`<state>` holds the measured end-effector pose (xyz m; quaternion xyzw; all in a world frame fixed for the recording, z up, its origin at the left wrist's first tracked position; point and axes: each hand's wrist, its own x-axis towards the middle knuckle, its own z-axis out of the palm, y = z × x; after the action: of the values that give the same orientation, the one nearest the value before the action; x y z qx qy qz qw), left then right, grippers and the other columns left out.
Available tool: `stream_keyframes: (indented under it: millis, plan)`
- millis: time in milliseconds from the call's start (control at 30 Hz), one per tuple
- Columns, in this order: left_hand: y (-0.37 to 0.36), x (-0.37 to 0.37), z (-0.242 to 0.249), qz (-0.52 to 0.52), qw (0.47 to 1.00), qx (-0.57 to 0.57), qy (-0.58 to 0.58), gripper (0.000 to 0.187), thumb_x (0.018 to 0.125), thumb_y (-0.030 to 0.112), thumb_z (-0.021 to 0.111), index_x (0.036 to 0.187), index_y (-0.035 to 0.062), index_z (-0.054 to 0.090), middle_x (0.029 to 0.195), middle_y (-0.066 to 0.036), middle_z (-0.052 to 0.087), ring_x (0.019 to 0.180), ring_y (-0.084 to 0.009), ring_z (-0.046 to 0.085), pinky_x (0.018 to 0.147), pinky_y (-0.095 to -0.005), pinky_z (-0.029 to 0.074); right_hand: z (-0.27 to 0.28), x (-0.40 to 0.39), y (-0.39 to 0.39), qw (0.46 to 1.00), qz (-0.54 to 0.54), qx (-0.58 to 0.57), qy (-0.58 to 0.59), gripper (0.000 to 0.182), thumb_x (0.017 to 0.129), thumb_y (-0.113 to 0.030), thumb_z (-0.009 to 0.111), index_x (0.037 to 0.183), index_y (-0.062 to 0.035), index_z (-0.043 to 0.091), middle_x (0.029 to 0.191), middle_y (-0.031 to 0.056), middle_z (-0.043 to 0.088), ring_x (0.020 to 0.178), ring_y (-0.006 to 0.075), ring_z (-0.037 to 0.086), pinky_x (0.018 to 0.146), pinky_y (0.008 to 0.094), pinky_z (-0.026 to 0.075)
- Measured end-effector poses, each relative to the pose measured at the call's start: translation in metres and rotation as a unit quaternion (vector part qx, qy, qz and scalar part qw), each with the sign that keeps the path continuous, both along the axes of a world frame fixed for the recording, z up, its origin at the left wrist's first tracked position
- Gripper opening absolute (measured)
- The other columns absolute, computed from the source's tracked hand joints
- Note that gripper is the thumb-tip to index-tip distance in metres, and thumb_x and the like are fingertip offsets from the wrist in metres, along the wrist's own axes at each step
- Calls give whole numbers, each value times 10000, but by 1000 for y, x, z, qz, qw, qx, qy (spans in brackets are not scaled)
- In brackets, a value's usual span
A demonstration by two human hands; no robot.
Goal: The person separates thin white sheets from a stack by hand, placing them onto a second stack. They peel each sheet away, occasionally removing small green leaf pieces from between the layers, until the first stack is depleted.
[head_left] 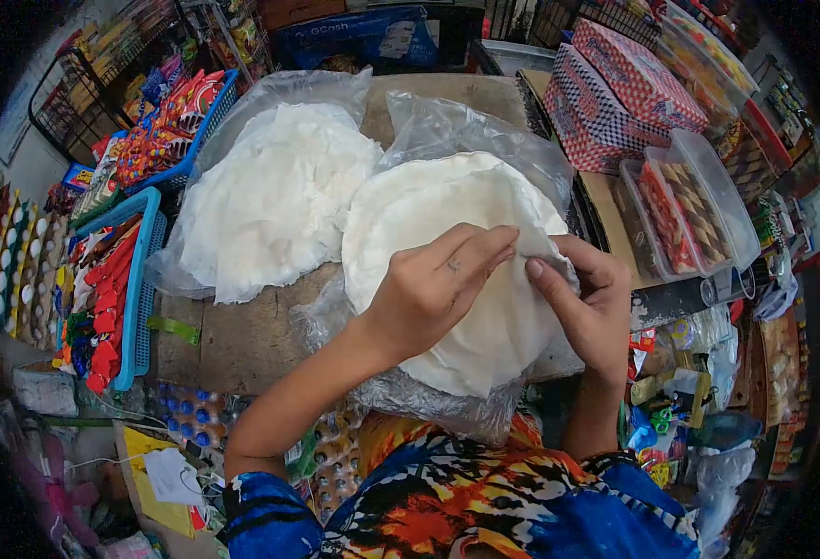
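Observation:
A stack of thin round white spring roll wrappers (429, 210) lies on clear plastic in front of me. My right hand (596, 303) pinches the lifted right edge of the top wrapper between thumb and fingers. Above the same stack, my left hand (447, 279) has its fingers drawn together at the wrapper near that edge; the fingertips partly hide what they grip. A second pile of wrappers (275, 200), with ragged edges, rests on another plastic bag (321, 88) to the left.
Blue baskets (149, 270) of packaged snacks stand left on the wooden table (214, 326), beside egg trays (23, 256). At right are checkered boxes (615, 84) and a clear container (690, 210) of stick wafers. Bottles and loose packets crowd below.

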<state>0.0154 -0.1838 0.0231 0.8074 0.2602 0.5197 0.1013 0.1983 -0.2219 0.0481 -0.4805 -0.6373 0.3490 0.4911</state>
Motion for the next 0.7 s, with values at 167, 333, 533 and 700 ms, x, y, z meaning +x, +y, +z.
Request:
stream_keyframes:
  millis: [167,333,533,700]
  plan:
    - [2,-2,-4,-24,999,-5,32,329,758,-82,678,1074,-5,633,870,-119,669,750,-240,682,627,-311,543,7,0,1,980,-23,122,-156,139,816,0,645,937,66,631,812,165,665,737,251,666,691,307,492]
    - [5,-5,2,-76,996,-42,2,299,765,-66,685,1052,4,639,833,-109,658,735,-238,676,613,-313,532,10,10,7,975,72,135,-161,153,818,-1,612,961,48,592,825,190,627,763,302,639,699,345,477]
    - [4,-4,1,-75,997,-33,-1,266,770,-12,717,1026,22,649,814,-101,651,692,-230,662,586,-311,514,-1,11,10,991,73,71,-90,147,846,-67,586,960,25,582,751,166,583,674,277,587,624,350,427]
    - [3,-7,2,-60,997,-31,45,240,788,30,717,1018,27,647,808,-95,631,670,-245,646,580,-323,509,-8,10,10,988,40,91,-121,146,832,-70,609,946,20,589,706,148,580,629,252,579,590,336,414]
